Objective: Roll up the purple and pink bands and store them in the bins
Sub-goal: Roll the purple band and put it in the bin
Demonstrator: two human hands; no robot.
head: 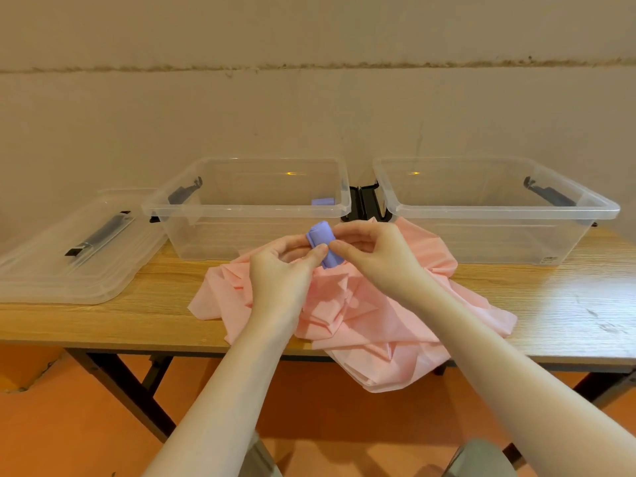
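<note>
A rolled purple band [323, 243] is held above the table's middle, between both hands. My left hand [285, 266] pinches it from the left and my right hand [373, 251] pinches it from the right. Beneath them a heap of loose pink bands [361, 315] lies crumpled on the wooden table [137, 315], spilling over the front edge. Behind stand two clear plastic bins: the left bin [247, 208] holds one rolled purple band [323, 201] near its right wall, and the right bin [492, 208] shows nothing inside.
A clear bin lid [69, 253] with a dark latch lies flat at the table's left end. Black latches [364, 203] sit between the two bins. A beige wall rises close behind. Orange floor and dark table legs show below.
</note>
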